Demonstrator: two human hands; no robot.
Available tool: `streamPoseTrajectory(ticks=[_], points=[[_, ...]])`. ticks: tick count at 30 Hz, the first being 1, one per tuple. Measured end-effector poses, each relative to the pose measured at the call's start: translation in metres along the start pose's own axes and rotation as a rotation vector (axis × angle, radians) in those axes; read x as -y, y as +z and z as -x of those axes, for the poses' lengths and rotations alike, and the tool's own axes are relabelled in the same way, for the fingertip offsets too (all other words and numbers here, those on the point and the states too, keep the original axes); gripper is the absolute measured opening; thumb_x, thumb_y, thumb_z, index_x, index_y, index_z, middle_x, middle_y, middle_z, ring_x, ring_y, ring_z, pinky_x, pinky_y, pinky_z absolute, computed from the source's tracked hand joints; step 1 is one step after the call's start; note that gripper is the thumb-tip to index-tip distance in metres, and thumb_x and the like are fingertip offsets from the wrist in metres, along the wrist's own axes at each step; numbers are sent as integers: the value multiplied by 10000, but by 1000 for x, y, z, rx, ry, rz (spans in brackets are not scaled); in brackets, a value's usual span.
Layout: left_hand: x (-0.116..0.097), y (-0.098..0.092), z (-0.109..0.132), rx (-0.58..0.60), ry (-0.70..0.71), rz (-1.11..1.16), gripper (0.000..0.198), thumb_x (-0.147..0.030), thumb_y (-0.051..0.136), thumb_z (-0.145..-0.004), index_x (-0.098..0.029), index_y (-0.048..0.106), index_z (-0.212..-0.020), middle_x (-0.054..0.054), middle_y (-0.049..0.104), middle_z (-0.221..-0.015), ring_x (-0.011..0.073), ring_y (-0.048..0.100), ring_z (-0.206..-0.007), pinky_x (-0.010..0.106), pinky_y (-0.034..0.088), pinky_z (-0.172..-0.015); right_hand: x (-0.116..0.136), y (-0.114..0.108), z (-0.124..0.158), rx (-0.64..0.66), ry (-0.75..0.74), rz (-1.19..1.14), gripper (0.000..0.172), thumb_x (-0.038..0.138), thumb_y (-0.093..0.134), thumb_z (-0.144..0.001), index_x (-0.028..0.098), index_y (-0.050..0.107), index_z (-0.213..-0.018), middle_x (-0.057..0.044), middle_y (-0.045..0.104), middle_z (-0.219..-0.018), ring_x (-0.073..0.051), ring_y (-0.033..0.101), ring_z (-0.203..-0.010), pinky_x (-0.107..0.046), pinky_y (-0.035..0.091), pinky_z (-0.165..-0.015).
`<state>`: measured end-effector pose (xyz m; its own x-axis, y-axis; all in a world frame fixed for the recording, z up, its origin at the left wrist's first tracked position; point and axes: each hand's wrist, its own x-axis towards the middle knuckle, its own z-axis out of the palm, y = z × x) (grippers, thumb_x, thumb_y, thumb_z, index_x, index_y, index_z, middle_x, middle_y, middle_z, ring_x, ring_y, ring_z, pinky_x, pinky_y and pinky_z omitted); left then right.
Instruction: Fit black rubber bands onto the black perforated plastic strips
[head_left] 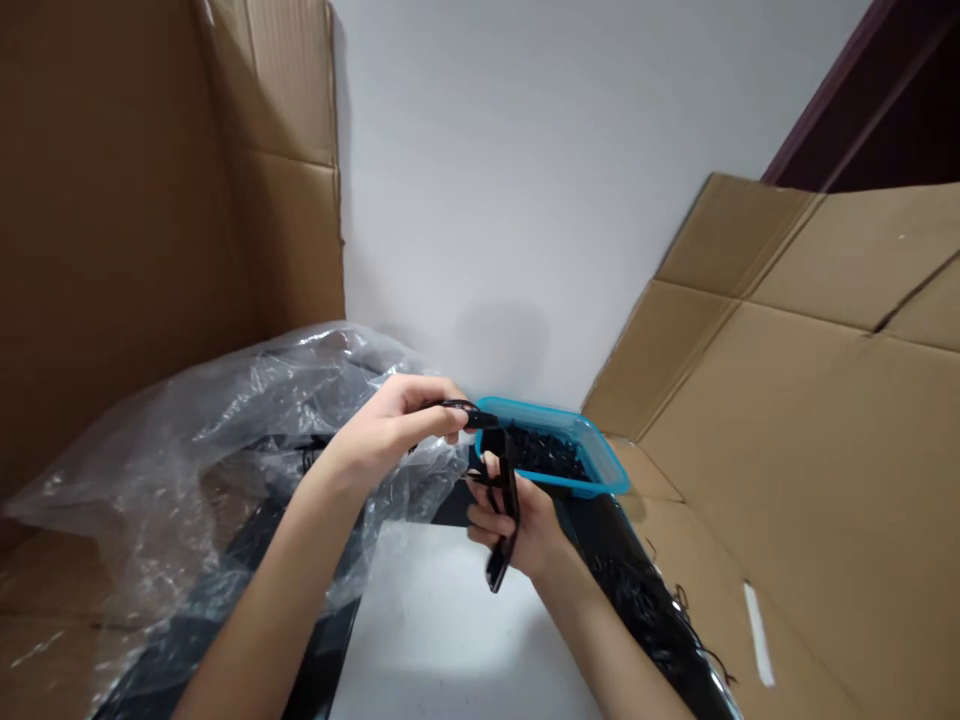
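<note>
My left hand [409,415] pinches a thin black looped piece [480,420] between thumb and fingers; its dark end points right. Just below, my right hand [517,515] is closed around a long, narrow, glossy black piece [508,510], held nearly upright, with thin black parts crossing the fingers. The upper end of that piece is close to the left hand's one; whether they touch I cannot tell. Both are dark and partly covered by fingers, so their kind is unclear. Behind the hands stands a blue plastic basket [611,465] holding many small black pieces [544,452].
Below the hands lies a white board [450,630] on a black surface. Crumpled clear plastic [247,420] spreads at left, with dark items under it. More thin black pieces [637,600] lie at right. Cardboard walls [810,420] flank both sides; a pale wall [510,180] stands behind.
</note>
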<state>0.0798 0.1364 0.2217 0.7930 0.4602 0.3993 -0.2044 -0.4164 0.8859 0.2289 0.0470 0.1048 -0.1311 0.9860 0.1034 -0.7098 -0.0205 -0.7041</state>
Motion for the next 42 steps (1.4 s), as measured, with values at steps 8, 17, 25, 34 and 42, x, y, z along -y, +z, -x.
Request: streamPoseTrajectory(ticks=[8,17,25,34,42], points=[[-8,-26,12,49,-6,-145,217,-266,584,-780,-141,573,-602,-28,505,-557,85,413,-555,214,297,-535,82,14,26,-152,-482,568,206,188,646,-567,203,537,-741,45,500,-655,-84,454,-534,-200,293,-468],[9,-13,-4,454,-55,-91,166,-288,569,-817,-145,563,-733,-5,533,-637,108,460,-603,212,366,-554,111,37,55,-290,-746,788,166,165,631,-597,221,571,-742,39,591,-648,-103,514,-571,-221,347,-503],[46,16,-32,940,-46,-204,134,-283,557,-821,-151,575,-817,37,558,-763,167,512,-712,280,453,-650,119,25,67,-347,-716,983,164,148,638,-628,224,597,-767,45,612,-711,-97,539,-650,-220,389,-565],[65,68,-35,658,39,-71,350,-332,668,-764,-159,571,-1052,91,570,-1094,234,495,-1037,396,398,-953,119,25,67,-221,-520,1067,126,203,624,-736,223,558,-841,27,581,-729,-124,549,-636,-250,396,-558],[60,67,-35,711,-40,178,181,-316,620,-797,-145,568,-773,40,527,-821,162,482,-792,317,406,-792,132,9,63,-315,-571,1093,139,187,638,-659,204,566,-776,39,577,-707,-102,500,-616,-223,344,-520]])
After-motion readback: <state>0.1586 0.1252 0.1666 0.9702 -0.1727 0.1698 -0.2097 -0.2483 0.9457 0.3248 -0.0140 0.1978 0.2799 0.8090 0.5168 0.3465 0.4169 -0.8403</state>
